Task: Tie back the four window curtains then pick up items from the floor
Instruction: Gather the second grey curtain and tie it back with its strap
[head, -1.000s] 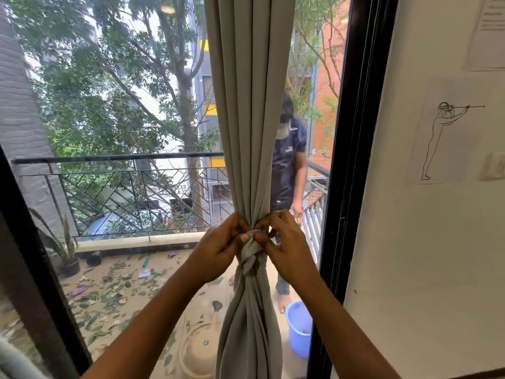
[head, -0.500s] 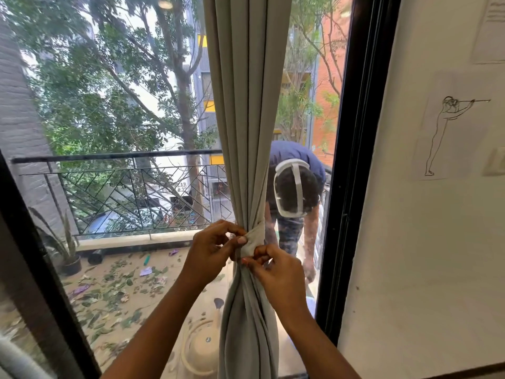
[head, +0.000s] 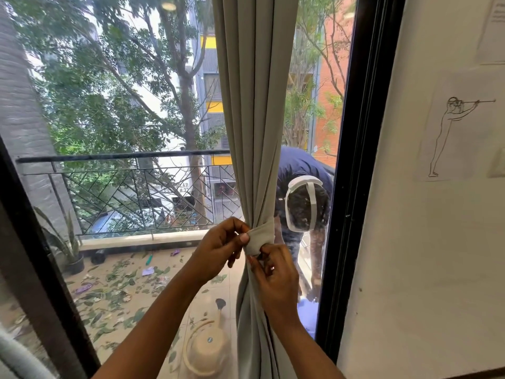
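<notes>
At the centre of the frame, a grey-beige curtain (head: 254, 105) is hanging as one gathered bundle, its long axis running straight from the top edge to the bottom edge. A tieback (head: 261, 236) of the same cloth is wrapping across it just below the middle of the frame, and both my hands are meeting there.

My left hand (head: 221, 247) is reaching in from the lower left and pinching the tieback's left side between thumb and curled fingers. My right hand (head: 276, 277) is sitting slightly lower, its curled fingers pinching the tieback's lower edge. I cannot tell which fold it is gripping.

Both hands are touching the band, the left one higher and more fully on it. I judge that any tightening will be pulling sideways, across the curtain's upright line.

A second ago a twisted knot was showing between my hands. Now a smooth wrap is sitting in its place and my right hand is lower. The person outside (head: 303, 165), standing then, is now bending over to the right of the curtain.
</notes>
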`<action>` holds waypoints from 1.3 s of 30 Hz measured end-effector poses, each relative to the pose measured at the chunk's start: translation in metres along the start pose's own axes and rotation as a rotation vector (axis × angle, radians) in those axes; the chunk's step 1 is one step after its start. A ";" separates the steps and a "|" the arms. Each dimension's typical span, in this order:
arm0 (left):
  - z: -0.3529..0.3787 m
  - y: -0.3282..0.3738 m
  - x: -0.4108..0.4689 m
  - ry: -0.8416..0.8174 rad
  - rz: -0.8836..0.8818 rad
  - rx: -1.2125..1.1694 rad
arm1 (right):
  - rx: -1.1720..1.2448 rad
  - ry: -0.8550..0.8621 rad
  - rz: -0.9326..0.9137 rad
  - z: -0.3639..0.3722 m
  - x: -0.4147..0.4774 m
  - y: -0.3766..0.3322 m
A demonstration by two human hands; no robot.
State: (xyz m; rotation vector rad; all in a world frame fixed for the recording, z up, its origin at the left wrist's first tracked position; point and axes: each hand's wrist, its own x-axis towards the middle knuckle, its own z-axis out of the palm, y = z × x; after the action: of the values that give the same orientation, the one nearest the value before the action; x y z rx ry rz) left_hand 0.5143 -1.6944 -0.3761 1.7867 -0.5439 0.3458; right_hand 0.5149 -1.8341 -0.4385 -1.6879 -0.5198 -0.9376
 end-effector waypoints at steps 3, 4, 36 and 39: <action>0.003 0.001 0.000 0.033 0.026 0.189 | -0.044 -0.057 -0.094 -0.007 0.010 0.002; 0.004 0.002 0.001 0.050 0.049 0.246 | -0.077 -0.080 -0.135 -0.009 0.013 0.003; 0.036 0.027 0.028 0.511 0.072 0.560 | -0.323 -0.376 0.094 -0.043 0.029 -0.013; 0.038 0.021 0.029 0.541 0.099 0.517 | -0.169 -0.309 0.093 -0.049 0.001 0.009</action>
State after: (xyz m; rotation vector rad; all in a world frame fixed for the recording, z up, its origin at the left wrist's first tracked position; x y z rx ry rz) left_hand 0.5259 -1.7403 -0.3555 2.0410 -0.1578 1.0781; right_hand 0.5065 -1.8828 -0.4377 -2.0082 -0.5722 -0.6714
